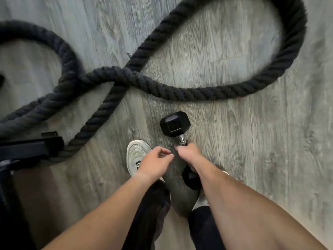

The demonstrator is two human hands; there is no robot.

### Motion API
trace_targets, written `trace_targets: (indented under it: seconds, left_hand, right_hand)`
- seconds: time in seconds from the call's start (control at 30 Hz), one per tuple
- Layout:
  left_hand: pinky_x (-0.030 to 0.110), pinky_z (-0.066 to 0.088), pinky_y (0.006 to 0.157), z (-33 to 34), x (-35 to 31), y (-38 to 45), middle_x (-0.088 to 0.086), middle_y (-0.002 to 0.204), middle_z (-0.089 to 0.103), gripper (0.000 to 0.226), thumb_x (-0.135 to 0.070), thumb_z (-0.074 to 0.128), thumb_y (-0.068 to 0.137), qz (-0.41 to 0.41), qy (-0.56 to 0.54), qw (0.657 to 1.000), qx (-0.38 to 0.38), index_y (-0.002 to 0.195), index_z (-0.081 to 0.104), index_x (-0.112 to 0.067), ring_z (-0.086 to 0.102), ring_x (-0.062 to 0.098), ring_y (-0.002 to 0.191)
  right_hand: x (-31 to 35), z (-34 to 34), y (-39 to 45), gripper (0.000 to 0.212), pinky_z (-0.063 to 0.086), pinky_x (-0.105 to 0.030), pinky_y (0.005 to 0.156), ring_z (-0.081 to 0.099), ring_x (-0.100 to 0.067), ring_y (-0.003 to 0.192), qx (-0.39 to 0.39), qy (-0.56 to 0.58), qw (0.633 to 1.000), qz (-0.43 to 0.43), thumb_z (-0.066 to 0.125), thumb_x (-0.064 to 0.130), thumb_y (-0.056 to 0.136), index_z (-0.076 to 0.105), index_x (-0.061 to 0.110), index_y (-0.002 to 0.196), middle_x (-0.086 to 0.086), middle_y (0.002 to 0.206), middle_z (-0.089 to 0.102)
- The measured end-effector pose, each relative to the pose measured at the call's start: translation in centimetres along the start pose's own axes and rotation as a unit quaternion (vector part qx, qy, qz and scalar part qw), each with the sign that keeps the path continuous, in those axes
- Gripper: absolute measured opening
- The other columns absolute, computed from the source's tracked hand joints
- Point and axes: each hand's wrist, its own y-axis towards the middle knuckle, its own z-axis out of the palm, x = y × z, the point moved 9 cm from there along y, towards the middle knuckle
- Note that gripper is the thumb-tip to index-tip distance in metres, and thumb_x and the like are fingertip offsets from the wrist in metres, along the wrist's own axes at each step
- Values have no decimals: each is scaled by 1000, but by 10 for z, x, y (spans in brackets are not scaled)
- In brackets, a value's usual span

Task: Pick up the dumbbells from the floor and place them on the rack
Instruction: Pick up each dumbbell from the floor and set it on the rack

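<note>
A black hex dumbbell with a chrome handle hangs over the grey wood floor, one head pointing away from me and the other head below my wrist. My right hand grips its handle, fingers curled round the bar. My left hand hovers just left of it, fingers loosely curled and holding nothing, a small gap from the right hand. The rack is out of sight.
A thick black battle rope loops across the floor ahead of me. A black metal frame foot sits at the left edge. My white shoe stands under my left hand; the other shoe is mostly hidden by my right arm.
</note>
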Motion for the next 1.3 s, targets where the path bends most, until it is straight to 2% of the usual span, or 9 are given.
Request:
trace_targets:
  seconds: [0.13, 0.3, 0.47, 0.57, 0.67, 0.77, 0.93, 1.03, 1.3]
  left_hand:
    - [38, 54, 77, -30, -32, -59, 0, 82, 67, 24, -35, 71, 86, 0, 0, 999, -36, 105, 60, -25, 64, 18, 74]
    - [33, 46, 101, -48, -99, -196, 1, 121, 56, 90, -44, 87, 69, 24, -8, 999, -40, 141, 33, -36, 55, 18, 115]
    - [39, 49, 103, -45, -151, -323, -15, 120, 61, 104, -57, 91, 41, 96, -17, 993, -63, 129, 37, -43, 57, 8, 117]
    - [30, 52, 95, -41, -183, -410, -18, 112, 66, 99, -43, 92, 45, 139, -56, 985, -89, 129, 40, -41, 64, 11, 107]
    - [6, 45, 71, -38, -205, -487, -17, 99, 65, 79, -17, 92, 60, 173, -120, 968, -135, 124, 48, -27, 65, 11, 99]
    - [-1, 42, 67, -32, -203, -536, -16, 99, 62, 77, -11, 92, 61, 189, -164, 954, -165, 124, 47, -19, 61, 8, 96]
    - [27, 48, 88, -19, -169, -573, -14, 103, 63, 79, -31, 94, 58, 158, -147, 959, -184, 120, 44, -28, 62, 13, 101]
    - [32, 50, 91, -12, -137, -586, -13, 103, 63, 78, -35, 93, 56, 136, -153, 959, -198, 117, 45, -28, 62, 16, 105]
    - [29, 47, 83, -10, -46, -643, -13, 108, 64, 80, -41, 92, 58, 123, -202, 931, -277, 119, 41, -30, 60, 15, 97]
  right_hand:
    - [-3, -19, -60, 24, 56, -39, 87, 67, -28, 90, 5, 6, 1000, 3, 60, 26, 83, 65, 19, 106, -6, 96, 71]
    - [5, -64, -211, 29, 54, -39, 84, 68, -33, 98, 14, 29, 999, -20, 55, 35, 84, 66, 18, 104, -9, 101, 73]
    - [9, -118, -364, 41, 55, -37, 91, 68, -28, 103, 19, 23, 998, -53, 48, 38, 76, 69, 13, 101, -7, 105, 74]
    - [6, -154, -445, 32, 53, -34, 82, 67, -27, 92, 26, -2, 997, -71, 50, 27, 76, 68, 14, 100, -10, 102, 73]
    - [-2, -187, -513, 41, 47, -32, 64, 57, -20, 69, 17, -24, 997, -78, 55, 31, 66, 67, 12, 101, -7, 82, 67]
    - [-5, -207, -571, 22, 43, -27, 56, 54, -16, 65, 8, -64, 992, -108, 56, 20, 82, 67, 17, 102, -4, 83, 64]
    - [-33, -213, -606, 18, 37, -23, 47, 52, -14, 59, 9, -95, 988, -122, 53, 15, 91, 63, 13, 106, -5, 81, 61]
    - [-59, -198, -606, 22, 36, -24, 49, 51, -14, 60, 11, -114, 986, -120, 53, 17, 90, 64, 12, 109, -2, 76, 59]
    - [-104, -151, -633, 6, 42, -30, 58, 56, -23, 71, 30, -218, 958, -182, 53, 21, 86, 58, 18, 85, -6, 79, 61]
